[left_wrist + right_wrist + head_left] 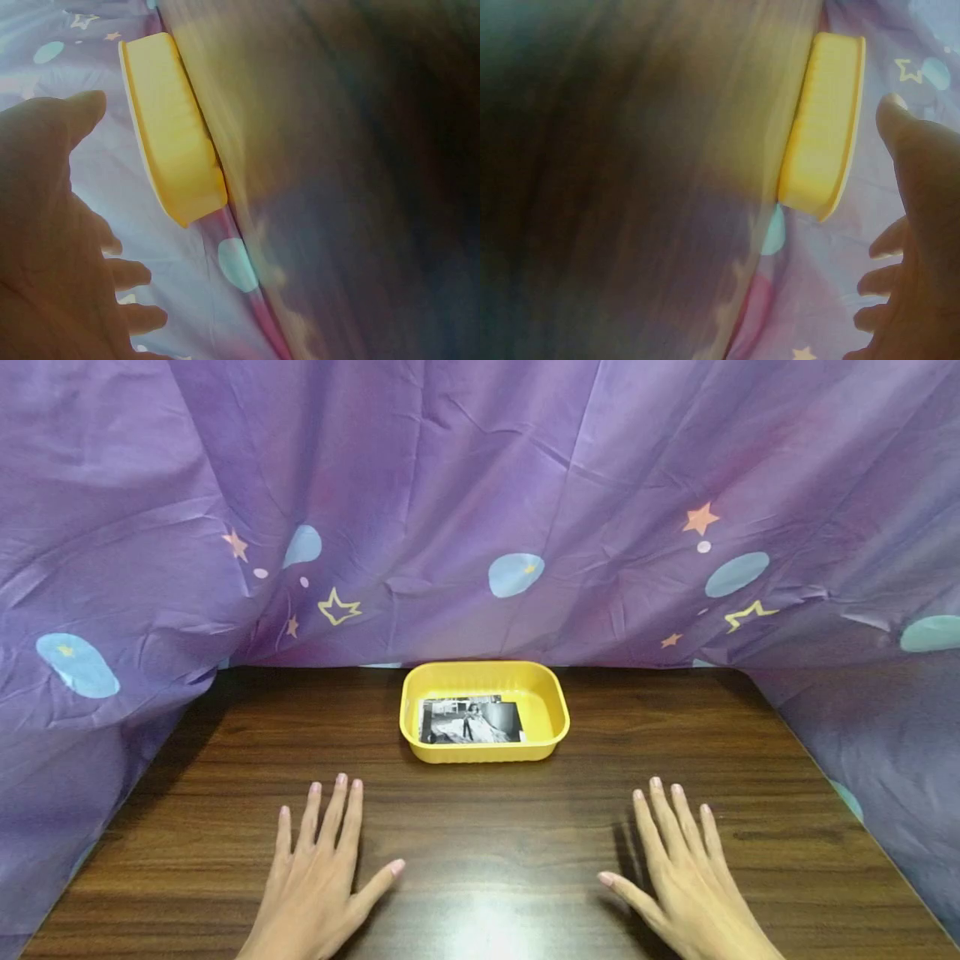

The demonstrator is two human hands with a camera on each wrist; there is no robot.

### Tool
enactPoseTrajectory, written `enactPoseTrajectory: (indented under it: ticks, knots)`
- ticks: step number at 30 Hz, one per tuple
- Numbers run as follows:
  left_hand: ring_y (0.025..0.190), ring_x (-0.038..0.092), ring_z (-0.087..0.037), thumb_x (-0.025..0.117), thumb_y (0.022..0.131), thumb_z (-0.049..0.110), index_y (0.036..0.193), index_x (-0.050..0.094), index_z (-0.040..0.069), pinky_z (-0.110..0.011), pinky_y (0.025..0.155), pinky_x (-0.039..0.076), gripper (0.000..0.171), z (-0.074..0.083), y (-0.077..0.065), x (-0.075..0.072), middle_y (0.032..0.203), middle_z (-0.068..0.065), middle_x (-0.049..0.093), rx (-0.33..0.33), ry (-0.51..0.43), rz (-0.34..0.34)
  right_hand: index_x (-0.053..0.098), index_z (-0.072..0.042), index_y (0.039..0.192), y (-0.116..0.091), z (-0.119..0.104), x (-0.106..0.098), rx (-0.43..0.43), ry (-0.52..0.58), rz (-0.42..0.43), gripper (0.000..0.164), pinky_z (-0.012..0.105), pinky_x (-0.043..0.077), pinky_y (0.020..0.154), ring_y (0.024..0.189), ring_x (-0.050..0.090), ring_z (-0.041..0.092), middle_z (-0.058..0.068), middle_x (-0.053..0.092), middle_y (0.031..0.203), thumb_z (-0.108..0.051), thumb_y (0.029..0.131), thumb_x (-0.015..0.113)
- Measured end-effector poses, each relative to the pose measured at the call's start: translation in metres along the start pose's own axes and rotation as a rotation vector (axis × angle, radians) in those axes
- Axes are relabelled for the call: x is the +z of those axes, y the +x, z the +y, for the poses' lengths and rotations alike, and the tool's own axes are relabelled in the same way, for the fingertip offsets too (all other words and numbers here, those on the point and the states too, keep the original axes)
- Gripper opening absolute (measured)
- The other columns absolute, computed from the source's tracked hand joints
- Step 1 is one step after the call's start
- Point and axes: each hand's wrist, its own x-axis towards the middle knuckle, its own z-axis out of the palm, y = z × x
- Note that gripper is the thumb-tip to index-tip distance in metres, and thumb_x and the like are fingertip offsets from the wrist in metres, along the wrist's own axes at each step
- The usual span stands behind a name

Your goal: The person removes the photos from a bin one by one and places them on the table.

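Observation:
A yellow plastic tray [487, 753] with rounded corners stands at the back middle of the table. Inside it lie black-and-white photos [472, 722], overlapping one another toward the left side. My left hand [318, 877], palm down with fingers spread, is in front of the tray and to its left, holding nothing. Mirroring it on the right, my right hand [686, 877] also has spread fingers and nothing in its grasp. Both wrist views show the tray's outer wall [169, 127] beyond the thumb, and the photos are hidden there.
The dark wood-grain table [480, 827] reflects a bright patch of light near its front. A purple curtain [450, 510] printed with stars and blue blobs hangs behind the table and along both sides, close behind the tray.

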Motion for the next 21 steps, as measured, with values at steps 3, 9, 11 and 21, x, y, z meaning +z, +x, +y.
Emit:
enactPoseTrajectory:
  ticks: [3,9,11,21]
  knots:
    - [0.150,0.014,-0.047,0.052,0.094,0.070,0.163,0.013,0.005,-0.068,0.118,0.001,0.102,0.000,-0.001,0.000,0.166,-0.019,0.019,-0.002,0.001,-0.008,0.028,0.002,0.158,0.001,0.000,-0.001,0.003,0.003,-0.012,0.098,0.056,-0.001,0.123,0.153,0.007,0.036,0.024,0.019,0.165,-0.068,0.094,0.053]
    - [0.150,0.012,-0.046,0.051,0.094,0.070,0.163,0.010,0.007,-0.062,0.119,-0.008,0.102,-0.001,0.000,-0.004,0.167,-0.017,0.016,-0.017,-0.003,-0.035,0.022,-0.001,0.160,0.009,0.001,-0.007,-0.007,0.006,-0.036,0.099,0.056,-0.002,0.123,0.154,0.006,0.036,0.024,0.019,0.165,-0.067,0.094,0.055]
    - [0.150,0.012,-0.046,0.050,0.095,0.070,0.163,0.009,0.007,-0.060,0.120,-0.009,0.102,-0.001,0.002,-0.005,0.167,-0.017,0.015,-0.023,-0.006,-0.043,0.022,-0.001,0.160,0.014,0.001,-0.008,-0.017,0.007,-0.034,0.099,0.056,-0.001,0.123,0.153,0.007,0.037,0.024,0.020,0.165,-0.067,0.094,0.054]
    - [0.151,0.012,-0.043,0.047,0.096,0.070,0.162,0.011,0.003,-0.057,0.122,0.007,0.100,-0.002,0.020,-0.013,0.167,-0.020,0.016,-0.028,-0.082,-0.046,0.029,0.003,0.157,0.052,0.006,-0.008,-0.084,0.054,-0.024,0.093,0.051,0.006,0.124,0.148,0.022,0.044,0.027,0.026,0.162,-0.063,0.096,0.055]
